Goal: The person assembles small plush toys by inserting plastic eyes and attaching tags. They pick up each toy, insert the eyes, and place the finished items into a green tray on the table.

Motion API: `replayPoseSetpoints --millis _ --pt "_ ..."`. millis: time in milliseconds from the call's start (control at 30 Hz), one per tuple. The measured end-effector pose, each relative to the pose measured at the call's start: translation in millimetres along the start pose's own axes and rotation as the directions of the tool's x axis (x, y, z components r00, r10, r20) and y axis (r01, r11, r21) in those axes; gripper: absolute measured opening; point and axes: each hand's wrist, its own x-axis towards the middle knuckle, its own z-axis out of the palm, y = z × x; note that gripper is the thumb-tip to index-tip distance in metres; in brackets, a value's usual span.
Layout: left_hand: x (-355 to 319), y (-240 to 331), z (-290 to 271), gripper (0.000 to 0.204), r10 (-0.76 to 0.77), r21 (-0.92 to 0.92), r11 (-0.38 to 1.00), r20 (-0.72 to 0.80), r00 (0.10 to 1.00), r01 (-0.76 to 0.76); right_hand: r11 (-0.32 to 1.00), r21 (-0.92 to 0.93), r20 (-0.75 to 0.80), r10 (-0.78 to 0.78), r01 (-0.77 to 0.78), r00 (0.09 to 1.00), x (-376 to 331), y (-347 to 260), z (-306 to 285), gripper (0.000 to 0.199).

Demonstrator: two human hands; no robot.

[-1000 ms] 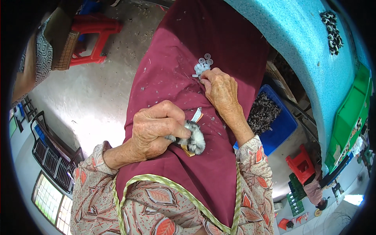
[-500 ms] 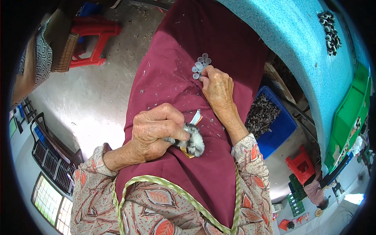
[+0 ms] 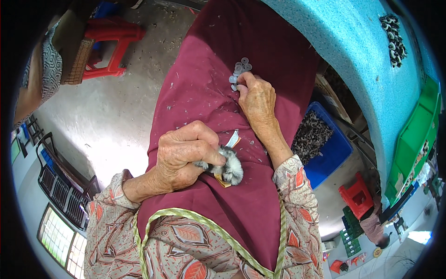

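A maroon cloth apron (image 3: 204, 111) spreads over my lap. My left hand (image 3: 186, 156) is closed around a small fluffy grey-and-white plush piece (image 3: 232, 169), which rests low on the apron. A pale tag (image 3: 233, 138) and a yellowish strip (image 3: 222, 180) show beside the fur; the hand hides part of the piece. Farther out on the apron lies a small cluster of translucent plastic discs (image 3: 238, 69) with central holes. My right hand (image 3: 256, 95) pinches at the near edge of this cluster, thumb and forefinger on a disc (image 3: 234, 87) that they partly cover.
A light blue table (image 3: 344, 51) curves along the right, with small black-and-white pieces (image 3: 393, 42) on it. Below it stands a blue bin (image 3: 332, 158) of similar bits. A green tray (image 3: 413, 144) is far right. Red stools (image 3: 114, 51) (image 3: 357, 195) stand on both sides. Another person (image 3: 44, 69) sits at left.
My right fingertips have shifted slightly at the cluster, and several discs there have moved or tipped. My left hand and the plush piece have stayed almost still.
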Motion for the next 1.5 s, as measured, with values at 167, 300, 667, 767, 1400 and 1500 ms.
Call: replayPoseSetpoints --millis 167,300,667,767,1400,1500 --pt "0 -1 -1 0.028 0.006 0.008 1.0 0.006 1.0 -0.006 0.996 0.091 -0.044 0.022 -0.018 0.999 -2 0 -12 0.013" --pt "-3 0 -3 0.027 -0.005 0.019 1.0 -0.026 1.0 0.006 0.751 0.618 0.208 0.131 -0.234 0.969 -21 -45 -47 0.012" --pt "-2 -1 0 0.024 -0.02 0.039 0.999 -0.041 0.999 0.022 0.464 0.754 0.496 0.061 -0.465 0.866 -55 -76 -88 0.014" --pt "-2 1 -1 0.023 -0.028 0.035 0.999 -0.044 0.999 0.03 0.407 0.756 0.537 0.062 -0.513 0.841 -57 -76 -90 0.015" --pt "-4 3 0 0.029 -0.057 0.085 0.994 -0.064 0.996 0.062 0.54 0.746 0.445 0.032 -0.39 0.895 -66 -74 -82 0.013" --pt "-2 3 0 0.028 -0.054 0.095 0.994 -0.08 0.995 0.061 0.534 0.762 0.418 0.027 -0.367 0.908 -67 -75 -80 0.014"
